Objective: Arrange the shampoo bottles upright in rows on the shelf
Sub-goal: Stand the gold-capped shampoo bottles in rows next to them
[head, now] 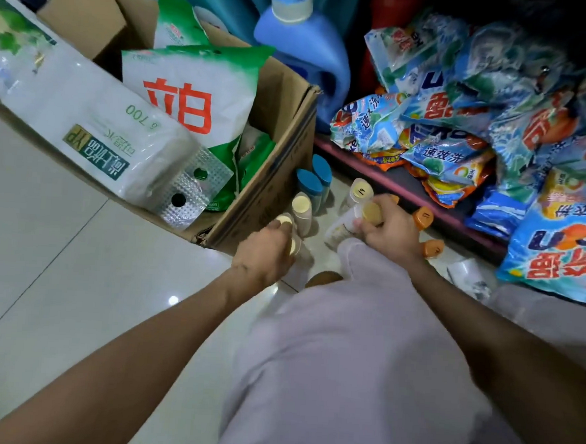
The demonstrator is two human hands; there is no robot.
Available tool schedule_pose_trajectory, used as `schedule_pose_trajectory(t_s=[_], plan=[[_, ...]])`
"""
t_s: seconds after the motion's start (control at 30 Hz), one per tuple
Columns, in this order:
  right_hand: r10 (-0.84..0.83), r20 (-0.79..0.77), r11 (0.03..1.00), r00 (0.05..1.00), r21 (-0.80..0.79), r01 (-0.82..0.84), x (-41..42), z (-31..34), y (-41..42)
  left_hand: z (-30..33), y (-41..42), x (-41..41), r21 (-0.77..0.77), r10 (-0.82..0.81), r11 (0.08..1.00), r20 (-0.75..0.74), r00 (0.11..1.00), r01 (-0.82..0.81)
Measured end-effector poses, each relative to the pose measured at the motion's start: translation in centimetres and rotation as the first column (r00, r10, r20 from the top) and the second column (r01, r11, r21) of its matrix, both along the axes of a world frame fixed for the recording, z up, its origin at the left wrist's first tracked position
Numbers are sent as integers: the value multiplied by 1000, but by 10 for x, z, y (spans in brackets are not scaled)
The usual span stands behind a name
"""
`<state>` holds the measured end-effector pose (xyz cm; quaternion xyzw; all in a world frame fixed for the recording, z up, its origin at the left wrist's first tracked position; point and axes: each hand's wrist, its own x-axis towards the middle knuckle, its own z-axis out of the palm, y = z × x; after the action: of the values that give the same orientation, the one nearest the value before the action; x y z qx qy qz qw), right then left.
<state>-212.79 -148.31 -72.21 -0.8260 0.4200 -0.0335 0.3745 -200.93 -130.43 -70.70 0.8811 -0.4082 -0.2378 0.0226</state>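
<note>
**Both hands on cream-capped bottles on the floor**

The right hand (389,227) curls its fingers round a pale bottle with a tan cap (371,213). That bottle is tilted, its long axis running from the cap at upper right down to its base at lower left, just above the tiled floor (59,259). The left hand (265,251) grips the top of another cream-capped bottle (285,219), which stands upright beside the cardboard box (283,125). A third cream-capped bottle (302,208) stands upright just behind it, and two blue-capped bottles (309,185) stand beyond, caps up. Orange-capped bottles (424,218) sit close to the right hand, in front of the low shelf edge (407,187). Detergent bags (462,129) are heaped on the shelf. The box holds green-and-white bags (197,89).
</note>
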Motion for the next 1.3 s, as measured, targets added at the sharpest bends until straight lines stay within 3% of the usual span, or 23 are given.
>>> schedule_pose_trajectory(t_s=[0.17,0.3,0.4,0.5,0.6,0.73,0.9,1.03,1.1,1.2,1.27,1.3], plan=[[-196,195,975,961,-63,212,-11,66,6,66,-14,1,-266,83,959,-81,993,-102],[-388,368,911,845,12,413,-43,133,7,120,-26,-9,-457,151,870,-111,982,-185],[-545,492,831,679,210,515,-81,182,2,157,-35,-19,-547,168,810,-128,977,-211],[-678,579,730,453,458,507,-114,228,-2,193,-43,-30,-641,180,721,-193,964,-263],[-783,592,608,189,668,430,-139,268,-6,228,-53,-43,-721,156,585,-351,923,-372],[-851,524,510,18,819,262,-155,302,-20,267,-62,-56,-783,125,490,-372,920,-384],[-910,413,389,-39,881,269,-149,319,-46,300,-68,-58,-788,78,420,-462,884,-449],[-921,387,351,-52,879,324,-134,331,-62,316,-72,-58,-791,47,407,-481,875,-456],[-926,372,338,-65,893,297,-128,342,-66,325,-73,-55,-791,40,405,-486,873,-459],[-946,280,258,-165,955,146,-127,343,-79,340,-76,-48,-801,10,418,-467,884,-428],[-966,232,229,-113,973,38,-133,337,-86,349,-78,-44,-806,-20,427,-462,887,-410],[-969,246,245,-6,965,94,-136,333,-89,353,-80,-43,-808,-37,430,-462,886,-404]])
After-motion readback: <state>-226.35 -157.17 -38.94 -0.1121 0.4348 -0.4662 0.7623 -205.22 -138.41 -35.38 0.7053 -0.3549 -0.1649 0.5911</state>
